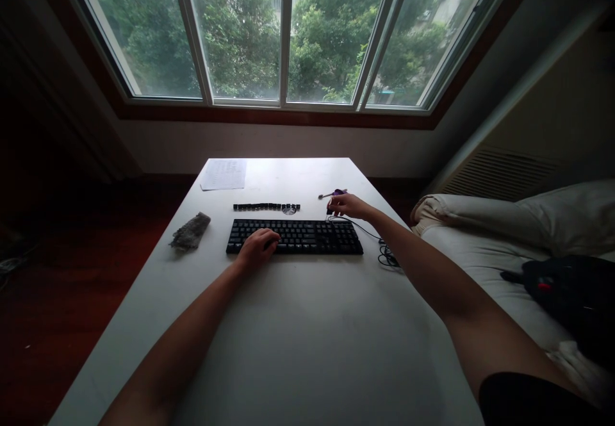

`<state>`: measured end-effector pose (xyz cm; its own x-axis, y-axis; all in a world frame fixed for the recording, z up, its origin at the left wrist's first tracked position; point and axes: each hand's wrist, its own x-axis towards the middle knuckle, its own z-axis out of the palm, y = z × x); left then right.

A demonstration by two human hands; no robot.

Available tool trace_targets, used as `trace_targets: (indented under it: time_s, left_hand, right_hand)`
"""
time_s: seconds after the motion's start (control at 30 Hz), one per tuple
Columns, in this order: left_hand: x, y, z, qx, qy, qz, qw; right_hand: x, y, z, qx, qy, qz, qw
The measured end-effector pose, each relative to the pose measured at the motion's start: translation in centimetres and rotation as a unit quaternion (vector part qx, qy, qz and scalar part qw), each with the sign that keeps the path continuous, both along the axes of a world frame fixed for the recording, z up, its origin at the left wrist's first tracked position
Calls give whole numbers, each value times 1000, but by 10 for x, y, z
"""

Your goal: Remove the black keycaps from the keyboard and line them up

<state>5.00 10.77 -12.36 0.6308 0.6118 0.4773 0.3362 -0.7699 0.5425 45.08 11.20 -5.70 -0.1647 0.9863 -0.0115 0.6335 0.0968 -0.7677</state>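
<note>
A black full-size keyboard (312,239) lies on the white table, its keys facing up. My left hand (259,246) rests over its left part with curled fingers; what is under the fingers is hidden. Beyond the keyboard's far right edge, my right hand (348,205) is closed in a pinch, and a small black piece (329,211) shows at its fingertips. Just behind that hand lies a thin brush (327,195) beside a purple item (339,191). A row of small black keycaps (259,207) sits behind the keyboard, with a shiny round piece (289,209) at its right end.
A crumpled grey cloth (191,231) lies at the table's left. Printed paper (223,175) is at the far left corner. A black cable (387,254) coils by the right edge, partly behind my forearm. To the right stands a pale sofa (480,246) with a dark bag (567,291).
</note>
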Motion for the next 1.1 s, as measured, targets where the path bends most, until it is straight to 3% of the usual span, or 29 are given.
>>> trace_targets:
  time_s: [0.3, 0.5, 0.67, 0.9, 1.1]
  left_hand:
    - [0, -2, 2, -1, 2, 2, 1000]
    - [0, -2, 3, -1, 4, 3, 1000]
    - [0, -1, 3, 0, 6, 5, 1000]
    - [1, -2, 3, 0, 0, 6, 1000]
    - [2, -2, 1, -1, -6, 7, 1000]
  right_hand:
    - [-2, -25, -11, 53, 20, -12, 998]
    - [17, -38, -34, 46, 107, -92, 989]
    - [24, -43, -44, 33, 175, -106, 978]
    - [19, -46, -37, 33, 258, -138, 956]
    - [-8, -48, -23, 36, 242, -142, 959]
